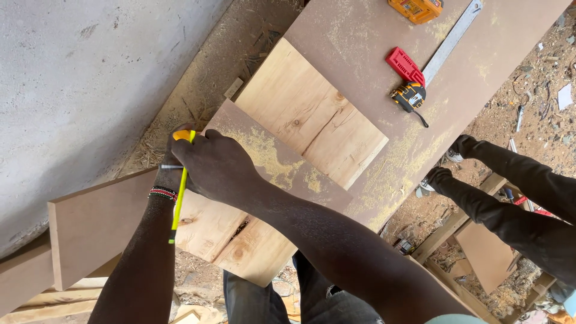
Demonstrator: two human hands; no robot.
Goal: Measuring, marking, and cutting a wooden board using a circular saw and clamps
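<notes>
My right hand (213, 163) reaches across from the lower right and is closed on the upper end of a slim yellow-green tool (179, 198) with an orange tip. The tool lies over my left wrist, which wears a beaded bracelet (163, 193). My left hand (168, 178) is mostly hidden under the right hand, at the corner where a brown board (90, 231) meets the pale wooden planks (312, 117). A short metal pin (170, 167) sticks out to the left beside it. Sawdust covers the boards near both hands.
On the long brown panel (360, 36) lie a yellow-black tape measure (410, 96), a red-handled square with a metal blade (451, 39) and an orange tool (415, 9). Another person's legs in black trousers (510, 204) stand at the right. A grey concrete wall (78, 78) is at the left.
</notes>
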